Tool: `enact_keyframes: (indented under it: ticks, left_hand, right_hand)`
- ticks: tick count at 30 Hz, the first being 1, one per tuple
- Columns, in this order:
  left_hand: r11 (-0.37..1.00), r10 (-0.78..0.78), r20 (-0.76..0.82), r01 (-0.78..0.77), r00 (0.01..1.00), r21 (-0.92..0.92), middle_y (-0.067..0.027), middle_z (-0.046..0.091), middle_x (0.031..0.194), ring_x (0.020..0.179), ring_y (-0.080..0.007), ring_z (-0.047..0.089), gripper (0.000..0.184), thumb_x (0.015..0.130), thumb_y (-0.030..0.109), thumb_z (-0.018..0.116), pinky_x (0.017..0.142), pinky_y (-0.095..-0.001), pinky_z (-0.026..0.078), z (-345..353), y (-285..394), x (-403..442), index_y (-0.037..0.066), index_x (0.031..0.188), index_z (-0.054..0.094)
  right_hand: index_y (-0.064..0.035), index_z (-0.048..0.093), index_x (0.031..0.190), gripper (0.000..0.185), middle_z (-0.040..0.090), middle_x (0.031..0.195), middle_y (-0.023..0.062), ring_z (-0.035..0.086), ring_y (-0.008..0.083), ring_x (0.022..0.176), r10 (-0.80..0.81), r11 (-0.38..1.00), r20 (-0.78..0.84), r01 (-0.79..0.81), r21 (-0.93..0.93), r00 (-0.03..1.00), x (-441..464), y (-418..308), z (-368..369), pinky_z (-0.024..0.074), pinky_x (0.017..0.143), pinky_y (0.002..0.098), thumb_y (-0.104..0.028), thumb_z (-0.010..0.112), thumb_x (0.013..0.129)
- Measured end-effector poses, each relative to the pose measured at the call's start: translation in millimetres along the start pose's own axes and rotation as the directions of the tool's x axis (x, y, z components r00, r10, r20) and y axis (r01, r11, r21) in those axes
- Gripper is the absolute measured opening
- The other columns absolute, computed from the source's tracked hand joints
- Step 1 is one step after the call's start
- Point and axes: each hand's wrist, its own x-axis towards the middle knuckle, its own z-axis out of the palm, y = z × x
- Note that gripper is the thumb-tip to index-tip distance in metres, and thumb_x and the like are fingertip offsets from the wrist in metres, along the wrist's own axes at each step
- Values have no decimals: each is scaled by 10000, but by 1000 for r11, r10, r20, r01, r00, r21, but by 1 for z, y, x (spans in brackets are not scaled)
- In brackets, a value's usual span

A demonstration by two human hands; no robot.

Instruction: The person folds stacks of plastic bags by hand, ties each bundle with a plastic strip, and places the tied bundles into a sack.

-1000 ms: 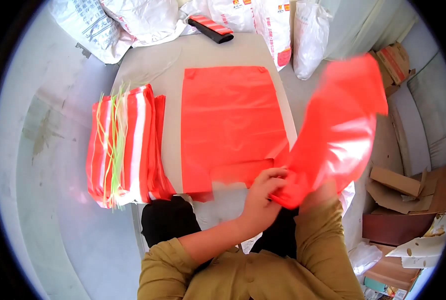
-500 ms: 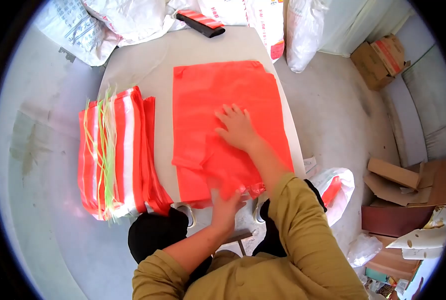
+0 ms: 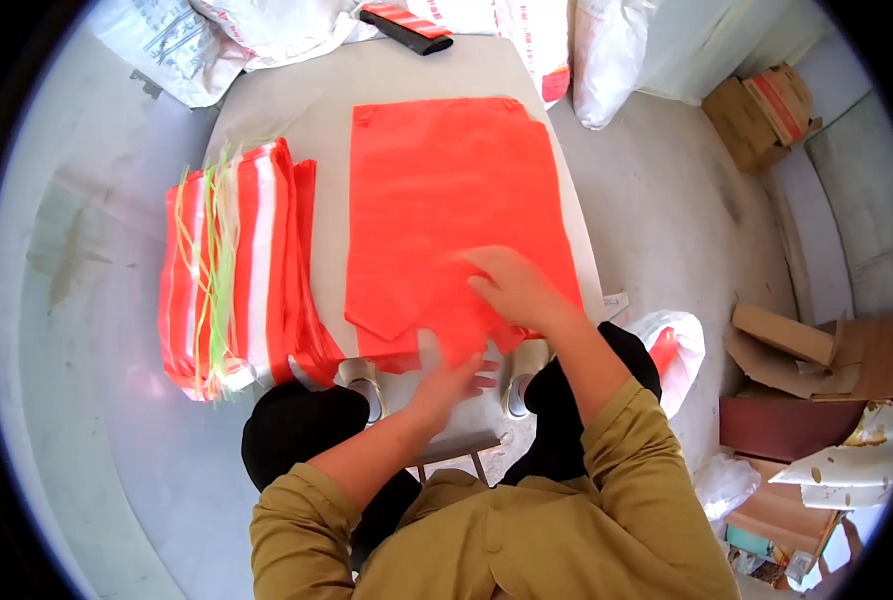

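Observation:
A stack of flat red plastic bags [image 3: 446,190] lies on the table in front of me, its near edge loose and uneven. My left hand [image 3: 446,390] is at that near edge, thumb up and fingers apart, with a loose red flap between them; no firm grip shows. My right hand [image 3: 521,290] is over the lower right part of the red bags, thumb and fingers apart and slightly blurred. Left of the stack sits a folded pile of red-and-white striped bags [image 3: 266,250], with green and yellow strings [image 3: 216,270] lying across it.
The pale table [image 3: 326,130] carries both piles. At its far end lies a black roll with a striped piece [image 3: 406,28], near white printed sacks [image 3: 276,30]. On the floor to the right are a white bag with red contents [image 3: 671,360] and cardboard boxes [image 3: 816,360].
My right hand has slid from the middle of the red bags down toward the near edge. My left hand has stayed near that edge, its fingers now more spread. The whole view has shifted slightly.

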Motion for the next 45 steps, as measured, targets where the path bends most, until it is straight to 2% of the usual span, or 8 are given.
enact_keyframes:
  ticks: [10, 13, 16, 26, 29, 38, 41, 45]
  left_hand:
    - [987, 36, 34, -30, 999, -159, -60, 692, 1292, 1083, -239, 687, 341, 1075, 350, 554, 942, -383, 520, -20, 6, 12, 98, 1299, 602]
    - [968, 161, 46, -148, 986, -205, -45, 677, 1321, 1147, -246, 663, 315, 1076, 305, 547, 1001, -413, 496, -11, 17, 16, 91, 1302, 599]
    - [929, 261, 44, -238, 964, -282, -45, 652, 1362, 1233, -255, 622, 307, 1081, 261, 524, 1059, -444, 464, 4, 38, 10, 84, 1323, 590]
    - [890, 315, 198, -216, 928, -402, -72, 619, 1410, 1332, -294, 568, 330, 1085, 263, 496, 1087, -461, 448, 6, 51, 18, 98, 1357, 584]
    - [892, 309, 194, -213, 931, -398, -69, 618, 1413, 1335, -293, 568, 336, 1083, 280, 499, 1082, -454, 449, 6, 54, 16, 106, 1356, 586]
    - [895, 313, 179, -227, 933, -383, -68, 619, 1409, 1316, -292, 580, 340, 1083, 270, 506, 1072, -445, 455, 8, 64, 9, 94, 1362, 586]
    - [894, 300, 177, -211, 937, -395, -83, 631, 1386, 1284, -297, 601, 317, 1096, 241, 499, 1062, -472, 462, 2, 60, 16, 75, 1348, 598]
    - [949, 202, 157, -154, 967, -277, -87, 642, 1368, 1253, -283, 619, 328, 1090, 273, 517, 1059, -449, 447, -3, 52, 14, 79, 1340, 601]
  right_hand:
    - [-41, 610, 1360, 411, 633, 1371, 196, 618, 293, 1263, 428, 860, -150, -351, 370, 891, -90, 79, -21, 496, 1027, 373, -214, 625, 987]
    - [5, 570, 1410, 424, 621, 1376, 124, 592, 192, 1240, 406, 880, -246, -304, 366, 880, -98, 76, -14, 452, 1082, 337, -190, 603, 1035]
    - [10, 465, 1498, 507, 548, 1462, 135, 538, 207, 1317, 526, 671, -295, -176, 721, 798, -102, 76, -3, 406, 1127, 338, -224, 575, 1062]
    - [-4, 179, 1628, 682, 217, 1682, 160, 360, 258, 1500, 626, 350, -174, -74, 934, 760, -106, 50, 3, 322, 1226, 375, -274, 509, 1096]
    - [-85, 291, 1618, 624, 378, 1615, 156, 394, 250, 1456, 653, 331, -237, 10, 944, 719, -92, 58, 9, 346, 1172, 381, -297, 524, 1080]
    - [-25, 167, 1637, 731, 383, 1583, 168, 452, 271, 1410, 681, 318, -285, 78, 945, 675, -75, 69, 17, 367, 1174, 380, -180, 580, 1055]
    - [-30, 157, 1640, 786, 466, 1524, 171, 507, 269, 1364, 710, 158, -62, -73, 985, 701, -101, 33, 2, 399, 1151, 382, -110, 627, 1015]
    - [-27, 200, 1631, 808, 492, 1504, 182, 527, 261, 1346, 627, 296, -118, -96, 950, 770, -131, 40, 14, 439, 1116, 395, -69, 663, 970]
